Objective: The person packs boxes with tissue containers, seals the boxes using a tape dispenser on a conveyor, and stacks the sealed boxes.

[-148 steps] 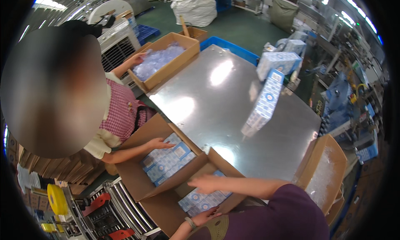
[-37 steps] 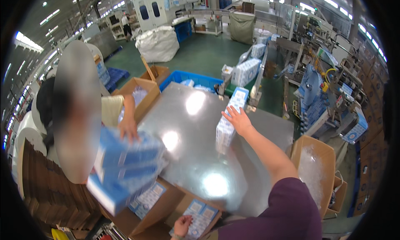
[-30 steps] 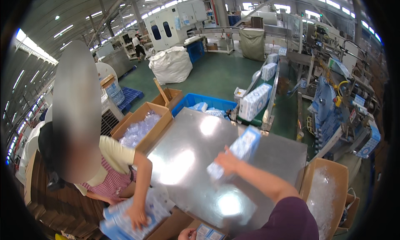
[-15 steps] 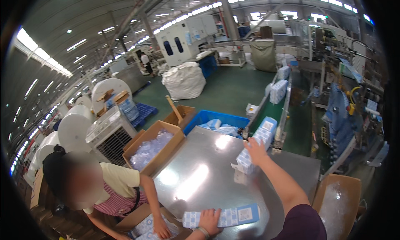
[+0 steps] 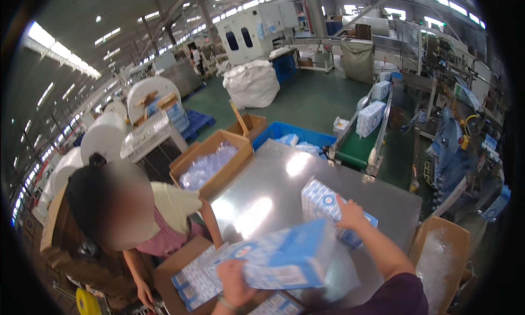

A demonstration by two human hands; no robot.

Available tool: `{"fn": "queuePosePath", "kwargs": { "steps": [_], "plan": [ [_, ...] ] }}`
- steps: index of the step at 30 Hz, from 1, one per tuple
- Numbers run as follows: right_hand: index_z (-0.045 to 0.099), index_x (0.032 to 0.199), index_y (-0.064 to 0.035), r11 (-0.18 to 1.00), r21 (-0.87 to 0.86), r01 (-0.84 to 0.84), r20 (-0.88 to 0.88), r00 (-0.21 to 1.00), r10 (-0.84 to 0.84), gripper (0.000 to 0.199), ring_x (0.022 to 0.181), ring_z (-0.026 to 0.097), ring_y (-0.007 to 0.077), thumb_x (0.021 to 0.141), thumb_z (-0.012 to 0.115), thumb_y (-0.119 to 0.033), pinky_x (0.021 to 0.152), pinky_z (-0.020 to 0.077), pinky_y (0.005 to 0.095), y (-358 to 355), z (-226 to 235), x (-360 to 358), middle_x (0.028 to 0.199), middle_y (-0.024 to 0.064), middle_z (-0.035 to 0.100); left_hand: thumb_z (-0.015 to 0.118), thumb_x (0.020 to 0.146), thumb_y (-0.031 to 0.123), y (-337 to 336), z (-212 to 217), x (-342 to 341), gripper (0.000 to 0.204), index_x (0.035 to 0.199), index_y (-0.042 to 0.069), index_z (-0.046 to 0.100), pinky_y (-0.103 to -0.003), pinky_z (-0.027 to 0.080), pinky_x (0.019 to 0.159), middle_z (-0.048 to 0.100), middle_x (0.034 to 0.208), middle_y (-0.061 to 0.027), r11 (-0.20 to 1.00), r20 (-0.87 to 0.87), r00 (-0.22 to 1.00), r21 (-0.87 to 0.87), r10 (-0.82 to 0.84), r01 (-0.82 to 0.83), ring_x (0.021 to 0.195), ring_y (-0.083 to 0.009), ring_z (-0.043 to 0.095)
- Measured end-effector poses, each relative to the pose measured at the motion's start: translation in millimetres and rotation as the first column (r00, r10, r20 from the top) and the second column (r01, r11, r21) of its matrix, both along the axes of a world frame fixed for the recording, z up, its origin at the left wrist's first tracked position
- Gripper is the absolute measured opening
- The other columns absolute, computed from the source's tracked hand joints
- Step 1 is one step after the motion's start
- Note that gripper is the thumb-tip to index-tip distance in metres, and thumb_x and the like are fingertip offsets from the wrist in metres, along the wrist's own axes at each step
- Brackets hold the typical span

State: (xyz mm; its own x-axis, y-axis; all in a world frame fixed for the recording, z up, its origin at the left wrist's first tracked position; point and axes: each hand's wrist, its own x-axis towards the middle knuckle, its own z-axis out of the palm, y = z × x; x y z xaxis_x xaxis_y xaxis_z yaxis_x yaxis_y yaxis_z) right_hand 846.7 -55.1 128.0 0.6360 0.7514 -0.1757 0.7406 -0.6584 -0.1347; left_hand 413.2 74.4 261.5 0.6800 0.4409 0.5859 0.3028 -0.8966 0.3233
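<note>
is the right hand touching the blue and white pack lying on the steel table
Touching. The head view shows the right hand laid flat on top of the blue and white pack that lies on the steel table, with no gap between them.

a blue-and-white wrapped multipack point(image 5: 284, 257), long and box-shaped, is tilted above the near edge of the steel table point(image 5: 273, 189), gripped at its lower left corner by the left hand point(image 5: 234, 275). a second blue-and-white pack point(image 5: 327, 208) lies on the table to the right, under the right hand point(image 5: 350, 212). more such packs point(image 5: 194, 274) lie flat in an open cardboard carton point(image 5: 169, 266) at the near left. two white patterned packs point(image 5: 371, 118) stand on the green conveyor point(image 5: 355, 148) beyond the table. another open carton point(image 5: 210, 167) at the table's left holds clear plastic-wrapped goods.
</note>
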Motion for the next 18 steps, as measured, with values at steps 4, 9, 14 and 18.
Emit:
{"fn": "queuePosePath", "kwargs": {
  "steps": [4, 9, 14, 18],
  "plan": [
    [0.019, 0.163, -0.0138, 0.929, 0.187, 0.32, -0.334, 0.91, -0.246, 0.113, 0.117, 0.065, 0.0397, 0.075, 0.085, -0.041, 0.097, 0.0527, 0.0552, -43, -1, -5, 0.13, 0.0233, 0.063, 0.086, 0.063, 0.029, -29, 8, -70, 0.066, 0.116, 0.004, 0.055, -0.048, 0.042, 0.08, 0.056, 0.105, -0.0175, 0.877, 0.313, 0.935, -0.48, 0.164, 0.007, 0.094, -0.0371, 0.054],
    [0.056, 0.138, -0.0005, 0.518, -0.042, 0.855, -0.831, -0.317, 0.457, 0.053, 0.125, 0.06, 0.0378, 0.096, 0.069, -0.03, 0.11, 0.046, 0.052, -37, -23, -92, 0.134, 0.019, 0.064, 0.072, 0.08, 0.011, -96, -17, -166, 0.046, 0.125, 0.006, 0.063, -0.052, 0.043, 0.104, 0.06, 0.121, -0.0202, 0.805, 0.145, 0.931, -0.558, 0.335, -0.203, 0.119, -0.0422, 0.054],
    [0.042, 0.15, -0.0002, 0.532, -0.057, 0.845, -0.766, -0.379, 0.52, 0.068, 0.128, 0.057, 0.0365, 0.094, 0.071, -0.028, 0.11, 0.0459, 0.0501, 4, 49, -231, 0.144, 0.0215, 0.056, 0.085, 0.058, 0.026, -107, -146, -233, 0.074, 0.121, 0.004, 0.055, -0.051, 0.048, 0.082, 0.056, 0.104, -0.0184, 0.877, -0.549, 0.809, -0.258, 0.211, -0.405, 0.096, -0.0384, 0.057],
    [0.003, 0.162, -0.0017, 0.626, 0.708, 0.326, -0.705, 0.373, 0.603, 0.114, 0.141, 0.042, 0.0333, 0.085, 0.083, -0.023, 0.115, 0.0393, 0.045, 19, 62, -327, 0.159, 0.0235, 0.032, 0.082, 0.066, 0.032, -115, -217, -210, 0.08, 0.134, 0.005, 0.051, -0.053, 0.049, 0.09, 0.058, 0.118, -0.0198, 0.849, -0.797, 0.599, -0.371, -0.082, -0.377, 0.112, -0.0401, 0.057]
  ]
}}
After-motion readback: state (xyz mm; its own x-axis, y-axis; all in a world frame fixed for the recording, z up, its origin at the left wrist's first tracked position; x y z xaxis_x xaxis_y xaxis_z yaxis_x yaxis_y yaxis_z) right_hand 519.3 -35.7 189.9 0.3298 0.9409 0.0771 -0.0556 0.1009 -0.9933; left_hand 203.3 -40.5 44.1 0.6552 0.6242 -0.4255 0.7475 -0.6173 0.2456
